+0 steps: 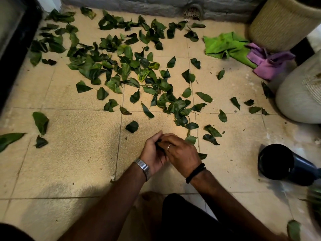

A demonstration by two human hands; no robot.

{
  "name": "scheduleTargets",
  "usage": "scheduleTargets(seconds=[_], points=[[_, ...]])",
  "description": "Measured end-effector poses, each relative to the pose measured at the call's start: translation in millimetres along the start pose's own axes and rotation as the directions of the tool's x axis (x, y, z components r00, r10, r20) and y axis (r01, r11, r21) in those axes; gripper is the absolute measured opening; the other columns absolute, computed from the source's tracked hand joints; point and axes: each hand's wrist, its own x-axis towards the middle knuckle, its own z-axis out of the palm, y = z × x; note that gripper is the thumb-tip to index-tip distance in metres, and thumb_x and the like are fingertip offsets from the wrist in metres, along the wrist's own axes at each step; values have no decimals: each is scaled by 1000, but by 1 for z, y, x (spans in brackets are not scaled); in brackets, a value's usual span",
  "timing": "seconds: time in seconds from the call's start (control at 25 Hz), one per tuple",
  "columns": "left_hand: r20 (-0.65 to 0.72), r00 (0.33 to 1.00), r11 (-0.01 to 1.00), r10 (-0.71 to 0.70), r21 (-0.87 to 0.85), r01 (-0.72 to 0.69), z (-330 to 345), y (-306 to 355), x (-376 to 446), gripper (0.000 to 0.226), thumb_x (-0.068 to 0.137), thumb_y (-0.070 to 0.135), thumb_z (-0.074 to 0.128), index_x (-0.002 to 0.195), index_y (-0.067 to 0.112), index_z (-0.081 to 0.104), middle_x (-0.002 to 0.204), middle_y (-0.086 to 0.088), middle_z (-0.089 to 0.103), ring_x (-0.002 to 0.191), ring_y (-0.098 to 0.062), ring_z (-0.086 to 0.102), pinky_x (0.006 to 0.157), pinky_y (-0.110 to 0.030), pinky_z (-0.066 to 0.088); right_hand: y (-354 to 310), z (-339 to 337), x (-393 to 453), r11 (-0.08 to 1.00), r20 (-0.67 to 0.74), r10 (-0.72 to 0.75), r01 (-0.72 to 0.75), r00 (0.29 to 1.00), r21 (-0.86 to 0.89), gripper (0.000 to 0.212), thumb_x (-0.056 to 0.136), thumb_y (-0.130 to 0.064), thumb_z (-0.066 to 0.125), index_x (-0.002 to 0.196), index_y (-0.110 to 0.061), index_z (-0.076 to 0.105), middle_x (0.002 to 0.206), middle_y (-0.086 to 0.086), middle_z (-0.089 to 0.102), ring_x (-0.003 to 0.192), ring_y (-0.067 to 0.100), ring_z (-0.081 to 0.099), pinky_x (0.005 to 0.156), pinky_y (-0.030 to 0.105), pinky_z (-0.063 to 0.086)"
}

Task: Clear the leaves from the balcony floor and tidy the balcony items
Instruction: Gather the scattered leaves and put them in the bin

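Observation:
Several green leaves (111,66) lie scattered over the beige tiled balcony floor (78,153), thickest in the middle and far left. My left hand (153,153), with a metal watch on its wrist, and my right hand (180,152), with a ring and a black wristband, meet low over the tiles near the centre. Between them they hold a dark leaf (159,144), mostly hidden by the fingers. A single curled leaf (132,126) lies just beyond my left hand.
A green cloth (224,45) and a purple cloth (267,61) lie crumpled at the far right beside a woven basket (281,23). A pale round pot (300,94) stands at right. A black pot (278,162) lies tipped near my right arm. A floor drain (192,12) sits in the back wall.

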Motion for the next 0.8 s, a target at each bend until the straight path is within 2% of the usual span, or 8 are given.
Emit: scheduleTargets(seconds=[0.08,0.16,0.28,0.4,0.52,0.68,0.76,0.8], points=[[-32,999,1000,-4,-9,4,-1,-1,1,39,100,40,42,98,9,64,98,-11,67,87,-22,67,78,-30,53,-8,3,1,998,11,-37,37,999,-55,37,70,-9,82,105,-13,76,109,3,72,95,19,70,80,29,59],[-132,991,1000,-15,-13,13,-2,0,3,43,101,43,42,91,9,67,93,-11,70,86,-24,68,82,-32,53,-17,6,3,981,66,-81,92,995,-174,34,74,-16,78,107,-9,76,113,5,72,110,22,66,102,32,48],[-352,929,987,114,147,-65,-9,4,13,53,101,46,44,94,3,72,97,-18,73,90,-32,69,88,-39,53,-23,6,-1,977,159,-60,90,985,-192,43,90,-31,52,127,-13,66,138,1,60,140,23,40,116,40,25],[-496,812,932,309,330,-153,-15,5,19,49,103,40,44,65,12,58,68,-8,64,56,-21,59,55,-26,46,-2,-2,-21,998,132,-57,55,990,17,45,93,-24,44,134,-16,60,145,-2,54,142,21,37,115,37,26],[-493,814,935,308,313,-165,-21,8,17,53,104,42,40,58,17,45,55,-1,54,37,-12,44,42,-18,29,51,-19,-37,978,82,208,-205,975,-46,40,93,-19,46,130,-18,63,136,0,60,130,19,47,110,40,41],[-422,840,904,340,392,-170,-25,7,14,52,106,40,36,62,15,50,58,-2,55,40,-13,45,43,-19,32,124,-38,-65,824,124,557,-528,821,-203,37,93,-13,59,129,-14,63,131,9,61,118,27,53,101,35,44],[-309,805,754,506,611,-240,-30,3,14,44,107,36,36,75,14,58,63,-3,57,48,-17,49,46,-25,37,136,-38,-77,817,136,564,-527,814,-235,36,93,-14,61,129,-11,63,129,13,62,116,31,56,99,39,47],[-212,746,574,631,774,-265,-37,4,14,36,107,33,37,87,15,60,66,-2,59,53,-21,53,49,-30,41,137,-36,-79,829,145,546,-505,825,-241,35,93,-13,63,127,-10,65,127,14,63,114,31,58,97,40,49]])
